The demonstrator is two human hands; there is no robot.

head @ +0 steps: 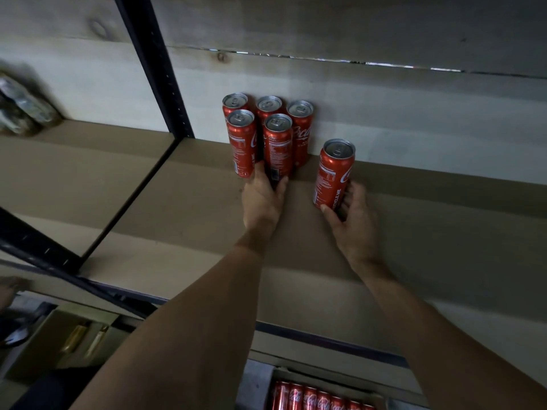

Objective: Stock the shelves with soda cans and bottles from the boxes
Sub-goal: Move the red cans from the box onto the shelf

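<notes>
Head view: one wide frame looking down onto the shelf (183,208); places read as on a clock face laid over the frame.
Cluster: five red soda cans (268,134) upright at 12 o'clock, hard against the back wall (384,113), three behind and two in front, packed close.
Grip, left: the left hand (262,199) is clamped round the foot of the front can (277,149), thumb on one side, fingers on the other.
Grip, right: the right hand (353,220) is clamped low on the lone can (334,176) at 1 o'clock, apart from the cluster. Cannot tell whether its base is on the shelf.
Supply: open box (319,399) of more cans at 6 o'clock, below the shelf edge. A dim carton (80,338) sits at 8 o'clock.
Risk, tipping: both holds sit low on tall, narrow cans, so a sideways push could topple the top end.
Risk, knock-on: cluster cans look close enough that nudging the front can may shove its neighbours over or out of line.
Risk, gap: sliding the lone can toward 12 o'clock could trap fingers against the cluster, or leave it skewed.
Risk, fall: a toppled can could roll toward 6 o'clock, off the shelf and onto the box.
</notes>
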